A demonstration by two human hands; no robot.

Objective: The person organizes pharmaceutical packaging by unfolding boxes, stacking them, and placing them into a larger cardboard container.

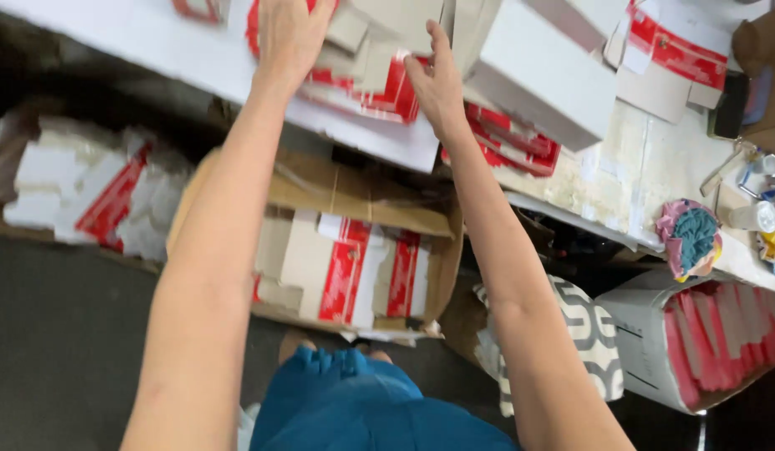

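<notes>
Both my arms reach up to a worktable [638,167] covered with flat red-and-white cardboard blanks. My left hand [289,38] lies palm down on a stack of these flat box blanks [366,79], its fingers partly out of view at the top edge. My right hand [437,79] rests on the same stack's right side, fingers spread and pressing on grey-brown card pieces [387,25]. A folded white box [542,75] stands just right of my right hand. Whether either hand grips a sheet is unclear.
Below the table, an open brown carton [354,192] holds more red-and-white blanks. Another pile [86,192] lies at the left, and a white bag of red pieces [705,334] at the right. A patterned cushion [584,326], a cloth bundle [692,238] and small items sit nearby.
</notes>
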